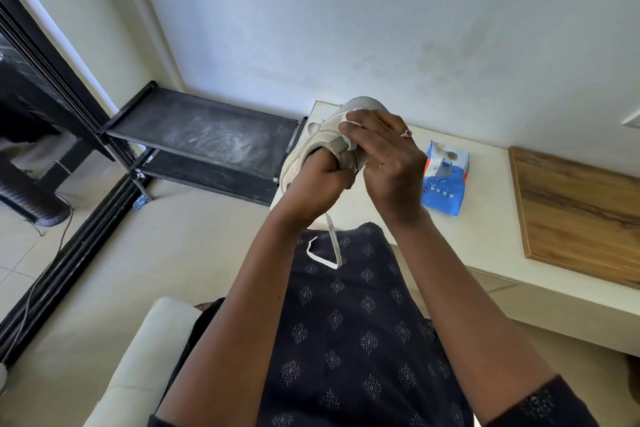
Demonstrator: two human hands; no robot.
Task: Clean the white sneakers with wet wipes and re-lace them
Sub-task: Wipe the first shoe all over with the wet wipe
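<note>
Between your two hands, held up over your lap, was the white sneaker (pixel 332 135), and everything turned on how it lay. Your left hand (pixel 313 189) was pushed into the shoe's opening and clenched there, carrying it from inside. Your right hand (pixel 382 149) lay over the upper from the right side, fingers closed on what looked like a wet wipe (pixel 349 126), though only a pale scrap of it showed. The sneaker's long axis ran away from you, up and slightly right, toe farthest off and heel at your left wrist, so your right hand was the nearer one to the toe. A loose lace (pixel 330 246) hung from the shoe onto your dark patterned lap. Beyond, the wipes packet (pixel 445 184) lay on the white table (pixel 485 236), just right of your right hand and apart from it.
</note>
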